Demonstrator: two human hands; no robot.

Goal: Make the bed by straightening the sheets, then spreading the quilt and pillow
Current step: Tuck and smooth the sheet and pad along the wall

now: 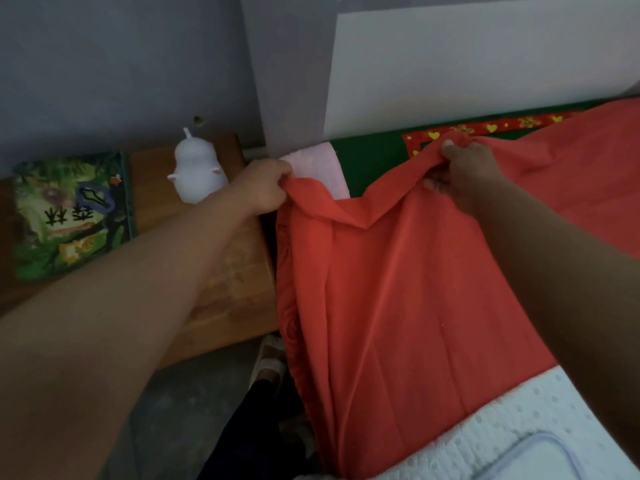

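Observation:
A red sheet [398, 289] hangs bunched over the bed's left edge and spreads to the right across the mattress. My left hand [263, 187] grips its upper left corner near the head of the bed. My right hand [464, 171] grips a gathered fold of the same top edge, farther right. Under the red sheet lies a green cloth [374, 157] with a red border of yellow hearts [485, 129]. A white dotted quilt [519, 434] lies at the lower right. A pink cloth [318, 168] shows at the bed's head corner.
A wooden bedside table [228, 292] stands left of the bed, carrying a white rounded figurine [197, 168] and a green patterned box [69, 216]. A white headboard panel [485, 64] and grey wall lie behind. My slippered foot [268, 362] stands on the floor between table and bed.

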